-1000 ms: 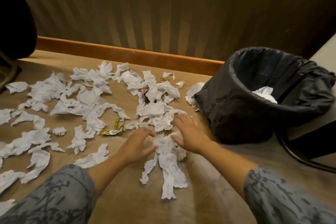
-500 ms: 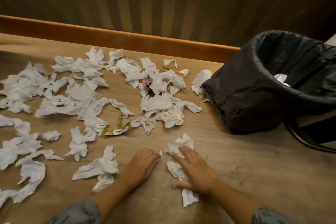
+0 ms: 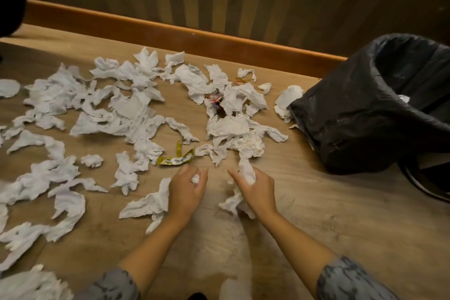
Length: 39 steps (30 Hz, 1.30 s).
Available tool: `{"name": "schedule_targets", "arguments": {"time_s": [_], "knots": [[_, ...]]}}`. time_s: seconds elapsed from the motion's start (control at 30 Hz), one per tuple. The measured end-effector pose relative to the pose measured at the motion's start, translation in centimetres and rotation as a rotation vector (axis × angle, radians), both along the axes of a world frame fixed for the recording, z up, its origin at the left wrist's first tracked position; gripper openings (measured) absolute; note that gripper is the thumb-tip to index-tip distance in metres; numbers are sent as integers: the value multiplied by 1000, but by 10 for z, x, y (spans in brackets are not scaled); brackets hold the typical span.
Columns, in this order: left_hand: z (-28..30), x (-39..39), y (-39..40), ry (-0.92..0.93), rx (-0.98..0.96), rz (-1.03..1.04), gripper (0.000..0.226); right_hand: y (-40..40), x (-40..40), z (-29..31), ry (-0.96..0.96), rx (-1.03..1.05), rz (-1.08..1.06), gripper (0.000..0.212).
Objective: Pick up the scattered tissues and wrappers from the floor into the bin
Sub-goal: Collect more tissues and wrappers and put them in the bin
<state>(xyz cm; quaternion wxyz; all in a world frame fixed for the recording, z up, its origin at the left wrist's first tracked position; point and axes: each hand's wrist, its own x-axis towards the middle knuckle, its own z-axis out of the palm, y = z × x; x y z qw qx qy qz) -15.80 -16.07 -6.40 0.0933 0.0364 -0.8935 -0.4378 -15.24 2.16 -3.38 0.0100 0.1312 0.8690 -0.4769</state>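
A crumpled tissue wad (image 3: 247, 173) is gripped in the closed right hand (image 3: 258, 190), and a small tissue scrap (image 3: 195, 178) is pinched in the curled left hand (image 3: 186, 190). More tissues (image 3: 126, 114) and a yellow wrapper (image 3: 175, 158) are scattered over the floor (image 3: 341, 214). The black-lined bin (image 3: 360, 114) is set to the right.

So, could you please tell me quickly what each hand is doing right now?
Left hand: closed on a small tissue scrap.
Right hand: closed on a tissue clump.
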Motion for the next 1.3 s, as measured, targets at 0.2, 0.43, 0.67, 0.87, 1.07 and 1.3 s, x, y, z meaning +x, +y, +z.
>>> {"name": "schedule_targets", "arguments": {"time_s": [0.2, 0.43, 0.67, 0.87, 1.07, 1.3], "knots": [[-11, 46, -34, -66, -293, 198, 35, -24, -28, 19, 12, 63, -43, 64], [-39, 95, -56, -276, -375, 143, 50, -26, 15, -37, 64, 203, 192, 59], [-37, 102, -68, -65, -173, 43, 20, -10, 52, -62, 285, 614, 692, 74], [6, 52, -47, 17, -75, 76, 21, -5, 14, -46, 360, 586, 1015, 36], [71, -30, -27, 88, -13, 10, 28, 14, -65, 46, 286, 518, 670, 43], [170, -101, 30, 219, -9, -200, 27, 64, -139, 195, 326, 989, 963, 60]]}}
